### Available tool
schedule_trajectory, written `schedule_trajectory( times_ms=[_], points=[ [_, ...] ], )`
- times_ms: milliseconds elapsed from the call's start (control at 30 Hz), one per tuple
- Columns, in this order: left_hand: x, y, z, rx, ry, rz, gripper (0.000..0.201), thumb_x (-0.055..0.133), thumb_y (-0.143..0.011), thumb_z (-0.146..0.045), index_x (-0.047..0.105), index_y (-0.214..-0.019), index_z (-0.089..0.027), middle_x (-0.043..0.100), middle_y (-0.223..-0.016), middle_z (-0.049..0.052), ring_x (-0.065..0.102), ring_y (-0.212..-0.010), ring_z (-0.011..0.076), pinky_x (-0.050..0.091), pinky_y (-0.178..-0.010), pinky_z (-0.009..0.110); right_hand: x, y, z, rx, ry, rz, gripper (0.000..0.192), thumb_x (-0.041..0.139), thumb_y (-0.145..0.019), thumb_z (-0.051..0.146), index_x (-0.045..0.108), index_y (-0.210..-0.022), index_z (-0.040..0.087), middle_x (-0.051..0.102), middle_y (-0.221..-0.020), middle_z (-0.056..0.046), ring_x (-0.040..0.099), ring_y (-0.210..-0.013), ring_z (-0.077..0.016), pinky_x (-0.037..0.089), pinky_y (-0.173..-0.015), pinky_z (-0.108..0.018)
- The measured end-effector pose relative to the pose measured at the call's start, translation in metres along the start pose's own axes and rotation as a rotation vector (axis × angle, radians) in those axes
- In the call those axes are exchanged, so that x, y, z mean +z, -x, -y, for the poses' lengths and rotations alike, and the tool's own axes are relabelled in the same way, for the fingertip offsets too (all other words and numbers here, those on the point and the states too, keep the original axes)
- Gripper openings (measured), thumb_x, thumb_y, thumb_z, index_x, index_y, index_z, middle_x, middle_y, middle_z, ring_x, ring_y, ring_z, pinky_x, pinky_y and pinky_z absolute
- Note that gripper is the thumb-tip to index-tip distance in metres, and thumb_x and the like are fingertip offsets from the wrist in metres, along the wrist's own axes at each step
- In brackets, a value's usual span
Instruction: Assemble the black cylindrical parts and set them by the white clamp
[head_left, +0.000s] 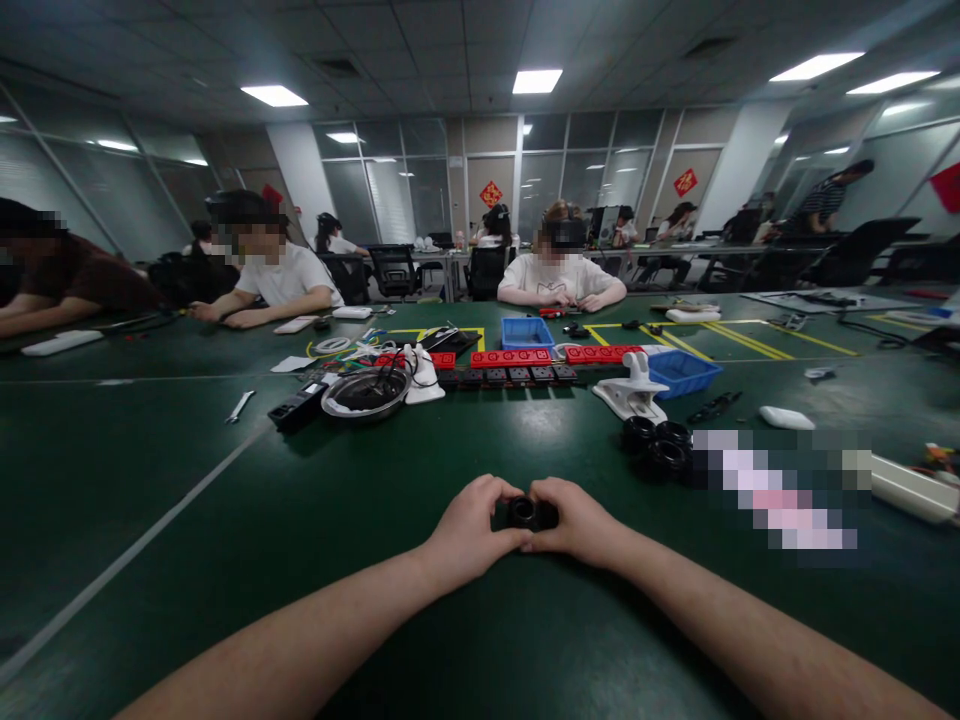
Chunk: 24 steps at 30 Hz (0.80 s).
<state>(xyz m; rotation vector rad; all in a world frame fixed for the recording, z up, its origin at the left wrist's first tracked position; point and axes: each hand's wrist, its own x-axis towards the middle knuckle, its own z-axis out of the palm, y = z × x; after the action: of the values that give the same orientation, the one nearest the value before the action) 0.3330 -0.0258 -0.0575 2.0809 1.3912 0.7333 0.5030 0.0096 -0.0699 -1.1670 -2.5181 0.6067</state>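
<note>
Bare forearms, hands w/ rnd-holed blk pc

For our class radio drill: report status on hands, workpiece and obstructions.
Left hand, right hand: closed around small black part. Round end facing camera. Nearest clutter: black round parts, ahead right, apart from hands.

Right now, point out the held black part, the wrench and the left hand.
Black part (523, 513), head view, on its round front.
Wrench (240, 407), head view, on its handle.
Left hand (470, 525), head view, on its back.
</note>
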Motion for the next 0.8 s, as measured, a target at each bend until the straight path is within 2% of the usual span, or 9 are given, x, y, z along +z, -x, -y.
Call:
schedule_trajectory(
  times_ms=[133,233,333,400,433,600,800],
  points=[
    [0.007,0.001,-0.001,-0.083,-0.040,-0.098,0.028,0.066,-0.061,-0.029,0.053,-0.083,-0.018,0.050,-0.082,0.001,0.048,-0.074,0.0170,0.037,-0.063,0.026,0.011,0.001,0.010,0.118,0.207,-0.094,0.027,0.061,-0.063,0.041,0.048,-0.064,0.017,0.050,-0.064,0.000,0.045,-0.061,-0.0138,0.026,-0.051,-0.023],
    [0.007,0.000,0.001,-0.078,-0.046,-0.116,0.028,0.066,-0.061,-0.029,0.054,-0.083,-0.018,0.050,-0.082,0.001,0.047,-0.075,0.0170,0.037,-0.063,0.026,0.010,0.003,0.014,0.127,0.257,-0.116,0.030,0.057,-0.065,0.046,0.050,-0.067,0.018,0.052,-0.067,-0.002,0.047,-0.065,-0.0169,0.029,-0.056,-0.026],
    [0.002,-0.002,0.003,-0.018,-0.016,-0.064,0.028,0.066,-0.061,-0.028,0.055,-0.085,-0.018,0.050,-0.081,0.000,0.046,-0.072,0.0157,0.036,-0.061,0.024,0.005,0.004,0.012,0.023,0.135,-0.157,0.051,0.065,-0.055,0.051,0.050,-0.090,0.017,0.053,-0.085,-0.005,0.048,-0.079,-0.0202,0.034,-0.066,-0.030],
    [-0.003,-0.003,0.005,0.027,0.010,0.001,0.028,0.065,-0.063,-0.027,0.055,-0.088,-0.019,0.050,-0.080,0.000,0.046,-0.070,0.0146,0.036,-0.060,0.023,0.001,0.004,0.008,-0.076,0.000,-0.120,0.066,0.069,-0.052,0.047,0.045,-0.105,0.017,0.052,-0.095,-0.006,0.047,-0.085,-0.0202,0.035,-0.071,-0.030],
    [-0.005,-0.004,0.006,0.044,0.022,0.032,0.029,0.065,-0.064,-0.028,0.056,-0.090,-0.019,0.050,-0.080,-0.001,0.046,-0.069,0.0142,0.036,-0.059,0.023,-0.001,0.004,0.006,-0.111,-0.049,-0.076,0.065,0.069,-0.053,0.046,0.045,-0.106,0.017,0.052,-0.095,-0.005,0.047,-0.085,-0.0198,0.036,-0.072,-0.030],
    [-0.012,-0.005,0.007,0.077,0.041,0.117,0.029,0.062,-0.067,-0.029,0.057,-0.095,-0.021,0.050,-0.081,0.000,0.046,-0.071,0.0141,0.036,-0.061,0.023,-0.010,0.000,-0.002,-0.157,-0.146,0.116,0.031,0.064,-0.064,0.034,0.055,-0.088,0.016,0.053,-0.083,-0.002,0.048,-0.080,-0.0176,0.037,-0.071,-0.028],
    [-0.012,-0.004,0.005,0.067,0.050,0.115,0.029,0.062,-0.067,-0.027,0.056,-0.094,-0.021,0.051,-0.082,0.000,0.046,-0.071,0.0139,0.036,-0.062,0.023,-0.014,-0.002,-0.007,-0.230,-0.212,0.166,0.024,0.059,-0.071,0.024,0.056,-0.093,0.016,0.054,-0.086,-0.002,0.047,-0.083,-0.0166,0.037,-0.074,-0.027]
  ],
)
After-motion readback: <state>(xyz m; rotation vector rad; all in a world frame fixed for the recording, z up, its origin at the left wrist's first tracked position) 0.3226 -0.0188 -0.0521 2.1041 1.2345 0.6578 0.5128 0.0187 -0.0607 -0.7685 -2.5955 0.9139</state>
